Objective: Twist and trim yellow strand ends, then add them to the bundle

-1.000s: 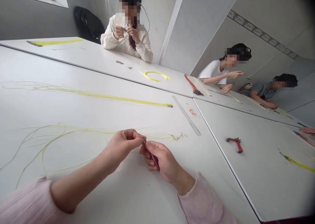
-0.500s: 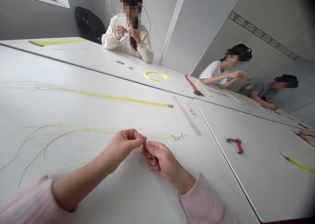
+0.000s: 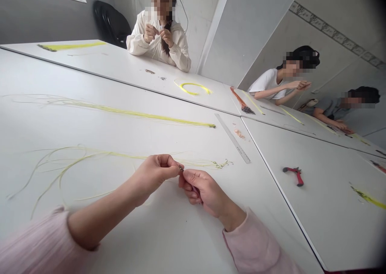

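My left hand is closed, thumb and forefinger pinching a tiny dark item whose details are too small to tell. Fingertip to fingertip with it, my right hand is closed around a slim purplish tool, mostly hidden in the palm. Behind the hands, loose yellow lines curve over the white table, with several small hooks at their right end. Farther back lies a straight bundle of yellow lines with a dark tip.
A clear ruler lies beside small orange bits. Red-handled pliers rest on the right table. An orange bundle and a yellow coil are across the seam. Three people sit along the far side.
The view has shifted slightly, so the table and people sit a little differently in the picture. Both my hands keep their closed grips together. The hands of the person in white opposite have moved slightly.
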{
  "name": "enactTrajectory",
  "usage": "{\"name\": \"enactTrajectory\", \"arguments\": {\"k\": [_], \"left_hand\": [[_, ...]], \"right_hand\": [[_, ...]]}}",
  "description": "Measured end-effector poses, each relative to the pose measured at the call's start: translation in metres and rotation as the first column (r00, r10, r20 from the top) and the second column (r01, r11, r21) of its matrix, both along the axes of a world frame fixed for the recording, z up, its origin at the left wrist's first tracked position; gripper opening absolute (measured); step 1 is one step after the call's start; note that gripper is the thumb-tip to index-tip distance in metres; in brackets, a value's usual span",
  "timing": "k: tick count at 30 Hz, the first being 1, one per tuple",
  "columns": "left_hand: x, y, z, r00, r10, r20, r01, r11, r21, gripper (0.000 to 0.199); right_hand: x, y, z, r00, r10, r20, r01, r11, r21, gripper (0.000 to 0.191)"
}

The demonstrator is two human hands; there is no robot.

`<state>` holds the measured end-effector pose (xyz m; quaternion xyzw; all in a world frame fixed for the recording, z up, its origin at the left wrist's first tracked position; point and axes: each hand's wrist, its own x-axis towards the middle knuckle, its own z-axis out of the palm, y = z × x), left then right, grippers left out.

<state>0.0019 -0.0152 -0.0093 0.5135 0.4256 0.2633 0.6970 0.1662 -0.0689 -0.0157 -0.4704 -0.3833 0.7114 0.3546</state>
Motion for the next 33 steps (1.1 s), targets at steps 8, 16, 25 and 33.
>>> {"name": "enactTrajectory", "arguments": {"k": [8, 16, 25, 33], "left_hand": [[-0.0009, 0.0013, 0.0043, 0.999, -0.037, -0.005, 0.037, 0.999, -0.011, 0.015], [-0.0021, 0.0018, 0.0032, 0.997, -0.070, 0.041, 0.070, 0.997, -0.018, 0.014], [-0.0026, 0.0031, -0.0035, 0.999, -0.046, 0.024, 0.047, 0.999, -0.014, 0.013], [-0.0012, 0.0026, -0.0022, 0.999, -0.042, 0.006, 0.042, 0.999, -0.019, 0.014]], "right_hand": [[0.0015, 0.0003, 0.0002, 1.000, 0.022, -0.011, -0.022, 1.000, -0.022, 0.031], [0.0020, 0.0005, 0.0001, 0.999, 0.031, -0.017, -0.031, 0.999, -0.032, 0.031], [0.0019, 0.0002, 0.0009, 0.999, 0.032, -0.012, -0.032, 0.999, -0.019, 0.031], [0.0028, 0.0001, 0.0004, 0.999, 0.042, 0.012, -0.042, 0.999, -0.001, 0.031]]}}
